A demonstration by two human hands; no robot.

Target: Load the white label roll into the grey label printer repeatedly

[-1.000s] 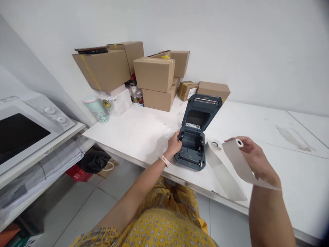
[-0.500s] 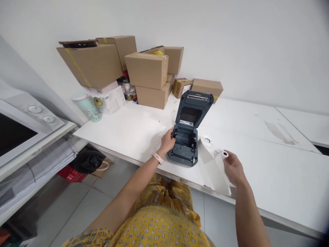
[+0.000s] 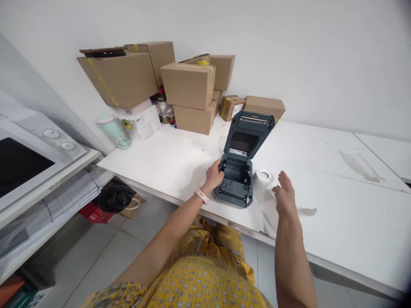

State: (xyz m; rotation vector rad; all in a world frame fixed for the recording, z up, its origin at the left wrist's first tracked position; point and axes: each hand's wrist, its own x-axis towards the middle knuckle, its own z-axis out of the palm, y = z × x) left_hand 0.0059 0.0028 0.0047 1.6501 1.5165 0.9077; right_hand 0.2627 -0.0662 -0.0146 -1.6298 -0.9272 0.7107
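A dark blue-grey label printer (image 3: 235,186) stands on the white table with its lid (image 3: 250,132) raised; its roll bay looks empty. My left hand (image 3: 214,176) grips the printer's left edge, fingers closed round the side wall. Right of the printer lies a white paper roll (image 3: 263,176), with a loose strip of paper (image 3: 269,209) running toward the table's front edge. Above this strip is my right hand (image 3: 284,194), fingers stretched out, nothing visible in it. A curled paper end (image 3: 308,211) shows to the right of my wrist. The small rolled core is hidden from view.
Cardboard boxes (image 3: 189,87) are stacked along the wall, with a smaller box (image 3: 265,105) behind the printer. A mint tumbler (image 3: 114,132) stands at the table's left end. On the far left, a white microwave (image 3: 41,145) sits on a shelf unit.
My right hand has let go of the small paper roll and its fingers have straightened. The paper strip has shifted. My left hand stays on the printer; the view has moved slightly.
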